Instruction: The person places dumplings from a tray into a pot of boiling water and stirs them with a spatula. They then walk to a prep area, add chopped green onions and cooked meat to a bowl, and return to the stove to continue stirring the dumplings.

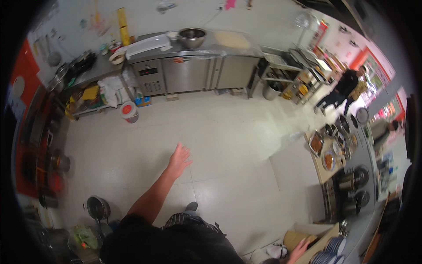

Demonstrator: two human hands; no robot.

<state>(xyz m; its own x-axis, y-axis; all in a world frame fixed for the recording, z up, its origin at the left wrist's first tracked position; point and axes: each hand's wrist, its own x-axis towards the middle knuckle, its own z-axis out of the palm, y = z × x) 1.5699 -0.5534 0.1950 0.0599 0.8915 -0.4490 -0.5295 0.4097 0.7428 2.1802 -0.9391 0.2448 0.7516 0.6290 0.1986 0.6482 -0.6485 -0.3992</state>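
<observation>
My left hand (179, 160) is stretched out in front of me above the tiled floor, its fingers apart and nothing in them. At the lower right, my right hand (299, 251) is low beside a brown cardboard box (295, 240) and a wooden edge (323, 242). Its fingers look extended, and I see nothing held in them. Whether they touch the box, I cannot tell. Blue-and-white stacked dishes (335, 246) stand just right of that hand, and a white plastic bag (277, 251) lies to its left.
A steel counter (189, 72) along the far wall carries a metal bowl (192, 38) and a white tray (148, 45). A white bucket (129, 112) stands on the floor. Dishes of food (329, 160) sit on the right-hand counter. A dark pot (98, 207) is at lower left. Two people (345, 88) are at the far right.
</observation>
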